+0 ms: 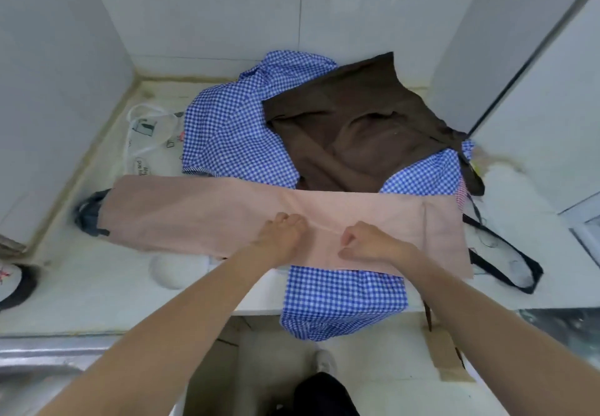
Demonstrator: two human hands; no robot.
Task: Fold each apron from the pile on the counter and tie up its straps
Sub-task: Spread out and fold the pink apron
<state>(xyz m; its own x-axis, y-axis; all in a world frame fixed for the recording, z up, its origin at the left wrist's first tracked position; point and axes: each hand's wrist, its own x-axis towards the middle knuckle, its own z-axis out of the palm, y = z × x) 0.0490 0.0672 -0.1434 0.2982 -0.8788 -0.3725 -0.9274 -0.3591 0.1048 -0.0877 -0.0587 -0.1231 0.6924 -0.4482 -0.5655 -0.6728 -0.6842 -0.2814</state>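
Note:
A pink apron (201, 211) lies folded into a long band across the front of the pale counter (97, 286). My left hand (282, 232) and my right hand (367, 240) sit close together at its middle, fingers curled and pinching a raised crease of the pink cloth. Dark straps (506, 253) trail from the apron's right end, and a dark bunch (89, 216) shows at its left end. Behind it is the pile: a brown apron (363, 130) on top of blue checked aprons (227, 133). Another blue checked piece (344, 298) hangs over the counter's front edge under the pink one.
A printed white plastic bag (152, 136) lies at the back left. A round white object (177, 269) sits by the pink apron's front edge. White tiled walls close in the back and both sides. A metal sink edge (39, 350) is at the lower left.

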